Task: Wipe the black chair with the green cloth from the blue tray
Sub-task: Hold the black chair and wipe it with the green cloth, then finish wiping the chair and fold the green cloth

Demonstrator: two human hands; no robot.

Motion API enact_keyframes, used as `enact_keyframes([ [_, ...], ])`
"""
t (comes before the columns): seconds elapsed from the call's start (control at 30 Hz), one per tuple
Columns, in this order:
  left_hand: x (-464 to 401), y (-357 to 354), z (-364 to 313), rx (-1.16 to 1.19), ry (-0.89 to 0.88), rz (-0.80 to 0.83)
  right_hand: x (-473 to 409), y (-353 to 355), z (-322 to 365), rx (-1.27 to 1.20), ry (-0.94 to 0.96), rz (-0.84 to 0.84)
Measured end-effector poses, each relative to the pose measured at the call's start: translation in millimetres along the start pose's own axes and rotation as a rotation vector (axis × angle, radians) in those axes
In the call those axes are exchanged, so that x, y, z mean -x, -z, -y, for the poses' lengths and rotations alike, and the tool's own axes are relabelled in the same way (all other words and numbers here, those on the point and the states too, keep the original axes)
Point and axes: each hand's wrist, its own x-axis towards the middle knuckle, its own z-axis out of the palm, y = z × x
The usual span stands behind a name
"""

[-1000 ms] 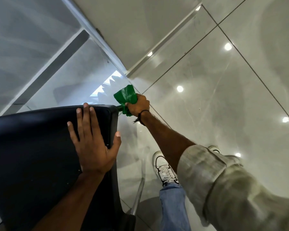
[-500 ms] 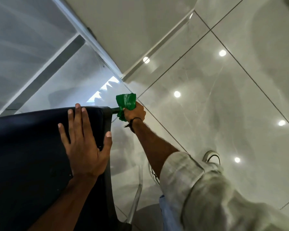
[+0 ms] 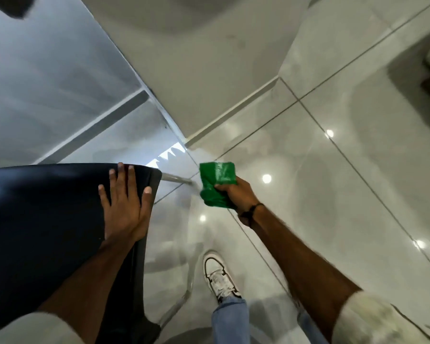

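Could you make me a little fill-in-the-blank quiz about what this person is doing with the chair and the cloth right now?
1. The cloth bunched in the right hand is ____ in colour.
2. The left hand lies flat, fingers spread, on the ____ chair.
3. The cloth is off the chair's black surface, at its thin ____ rod.
4. On the tiled floor stands a white ____.

Missing words: green; black; metal; shoe

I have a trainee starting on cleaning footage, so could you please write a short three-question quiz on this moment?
1. True or false: the left hand lies flat, fingers spread, on the black chair.
2. What does the right hand hold? A) a sponge B) the green cloth C) a spray bottle
3. Fill in: the cloth is at the chair's shiny metal ____, beside the black panel.

Key: 1 true; 2 B; 3 tube.
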Motion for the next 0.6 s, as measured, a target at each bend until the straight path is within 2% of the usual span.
enact_keyframes([
  [0.1, 46.4, 21.0, -43.2, 0.063, 0.082, 0.039, 58.1, 58.1, 11.7, -0.021, -0.113, 0.044],
  [0.17, 90.2, 36.6, -86.9, 0.217, 0.117, 0.114, 96.7, 83.2, 18.1, -0.004, -0.193, 0.079],
  [0.23, 139.4, 63.5, -137.5, 0.558, 0.274, 0.196, 142.3, 99.2, 26.3, 0.068, -0.244, 0.155],
  [0.3, 183.3, 91.7, -186.9, 1.058, 0.539, 0.244, 186.7, 109.1, 30.3, 0.195, -0.252, 0.239],
  [0.37, 225.4, 120.5, -223.8, 1.5, 0.833, 0.178, 233.0, 114.8, 35.5, 0.387, -0.208, 0.325],
  [0.43, 270.3, 141.2, -245.4, 1.791, 1.009, 0.081, 273.5, 117.9, 36.5, 0.585, -0.144, 0.383],
  [0.5, 315.6, 153.1, -257.1, 1.948, 1.107, -0.006, 302.4, 118.1, 29.9, 0.745, -0.104, 0.425],
  [0.6, 388.0, 164.0, -260.6, 1.974, 1.227, -0.182, 342.1, 107.8, 3.4, 0.949, -0.076, 0.479],
])
